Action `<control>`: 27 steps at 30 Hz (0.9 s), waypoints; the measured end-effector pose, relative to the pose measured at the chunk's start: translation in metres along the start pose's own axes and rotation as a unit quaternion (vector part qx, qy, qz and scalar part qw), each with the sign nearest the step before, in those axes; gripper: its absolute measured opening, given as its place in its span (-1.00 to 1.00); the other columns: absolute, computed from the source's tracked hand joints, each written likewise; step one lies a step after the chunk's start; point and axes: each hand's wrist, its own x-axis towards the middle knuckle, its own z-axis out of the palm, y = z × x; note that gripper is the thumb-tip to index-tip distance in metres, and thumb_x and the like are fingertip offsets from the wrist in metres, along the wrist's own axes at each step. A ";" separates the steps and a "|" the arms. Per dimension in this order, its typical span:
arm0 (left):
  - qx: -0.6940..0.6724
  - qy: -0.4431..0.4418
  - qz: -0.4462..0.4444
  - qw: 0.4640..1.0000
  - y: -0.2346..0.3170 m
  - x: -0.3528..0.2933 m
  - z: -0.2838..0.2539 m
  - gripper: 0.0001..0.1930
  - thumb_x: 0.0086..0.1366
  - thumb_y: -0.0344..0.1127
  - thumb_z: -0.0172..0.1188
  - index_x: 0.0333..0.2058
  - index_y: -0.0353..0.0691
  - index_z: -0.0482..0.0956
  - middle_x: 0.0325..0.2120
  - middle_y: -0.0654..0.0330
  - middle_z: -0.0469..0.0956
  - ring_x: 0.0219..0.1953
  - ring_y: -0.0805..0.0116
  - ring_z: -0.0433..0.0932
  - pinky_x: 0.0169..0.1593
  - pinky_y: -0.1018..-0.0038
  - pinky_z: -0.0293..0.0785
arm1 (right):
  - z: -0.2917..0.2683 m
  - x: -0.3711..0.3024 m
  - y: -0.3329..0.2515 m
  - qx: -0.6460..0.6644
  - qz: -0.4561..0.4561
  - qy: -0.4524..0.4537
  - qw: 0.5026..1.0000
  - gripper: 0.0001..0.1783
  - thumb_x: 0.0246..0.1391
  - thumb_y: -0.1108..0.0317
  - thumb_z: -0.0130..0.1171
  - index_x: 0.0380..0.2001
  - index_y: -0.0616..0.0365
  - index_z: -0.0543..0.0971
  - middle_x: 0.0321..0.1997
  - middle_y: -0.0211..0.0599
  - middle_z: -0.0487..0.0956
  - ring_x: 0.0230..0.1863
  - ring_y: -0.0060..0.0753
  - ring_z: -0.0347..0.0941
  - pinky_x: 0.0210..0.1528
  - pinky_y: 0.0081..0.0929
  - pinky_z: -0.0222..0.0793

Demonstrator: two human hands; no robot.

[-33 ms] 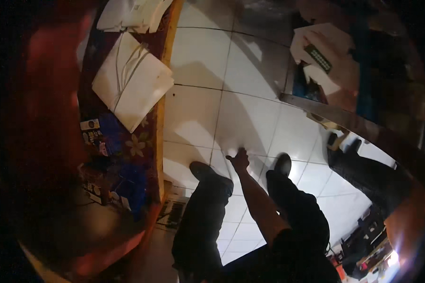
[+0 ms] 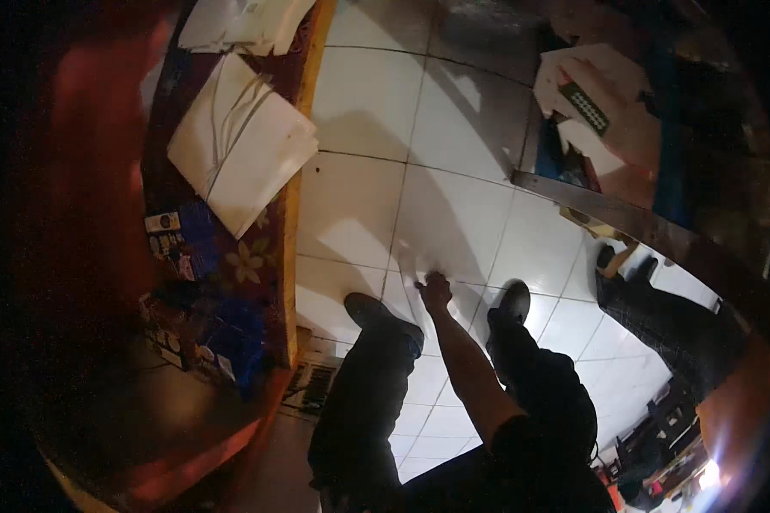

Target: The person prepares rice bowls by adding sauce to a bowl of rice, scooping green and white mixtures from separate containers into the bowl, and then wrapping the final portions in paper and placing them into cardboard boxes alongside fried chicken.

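Observation:
My right hand [image 2: 436, 292] hangs low over the white tiled floor [image 2: 453, 214], between my two dark shoes. The bare forearm reaches up from a dark sleeve. Its fingers are curled, with the thumb toward the left. Beside the thumb is a faint pale streak that I cannot make out, so what the fingers hold, if anything, does not show. The left shoe [image 2: 368, 312] and the right shoe [image 2: 514, 301] stand on the tiles either side of the hand. My left hand is out of sight.
On the left, a wood-edged table with a floral cover [image 2: 248, 259] bears a strapped white stack [image 2: 239, 145] and blue packets [image 2: 231, 342]. A metal-edged counter [image 2: 590, 201] juts in at right, with papers [image 2: 590, 145] inside. Another person's dark trouser leg [image 2: 667, 321] is beyond it.
My right thumb sticks out less and lies closer to the fingers. The hand is otherwise in nearly the same place.

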 end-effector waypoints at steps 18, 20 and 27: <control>-0.048 -0.038 -0.071 0.996 0.060 0.009 0.001 -0.62 0.23 -0.14 0.24 -0.02 -0.15 0.59 0.24 -0.06 0.27 0.32 -0.12 0.08 0.34 0.04 -0.06 | -0.035 -0.058 0.101 0.035 0.009 -0.101 0.994 -0.39 -0.34 -0.22 0.43 -0.39 0.08 0.60 -0.35 -0.21 0.62 -0.22 -0.11 0.57 -0.12 -0.16 0.47; 0.004 -0.036 -0.055 0.998 0.033 -0.010 0.008 -0.55 0.22 -0.09 0.25 0.05 -0.12 0.54 0.29 -0.03 0.18 0.34 -0.10 0.04 0.35 0.03 -0.06 | -0.027 -0.063 0.049 -0.025 0.088 -0.143 0.985 -0.31 -0.34 -0.19 0.45 -0.22 0.07 0.55 -0.27 -0.23 0.61 -0.19 -0.12 0.57 -0.12 -0.20 0.47; 0.020 -0.066 -0.021 0.997 -0.007 0.009 0.011 -0.60 0.20 -0.11 0.26 -0.02 -0.14 0.58 0.26 -0.06 0.21 0.30 -0.12 0.11 0.32 0.02 -0.01 | 0.029 -0.020 0.058 0.111 0.076 -0.077 0.988 -0.48 -0.18 -0.04 0.41 -0.28 0.10 0.53 -0.27 -0.15 0.55 -0.15 -0.02 0.50 -0.16 -0.22 0.44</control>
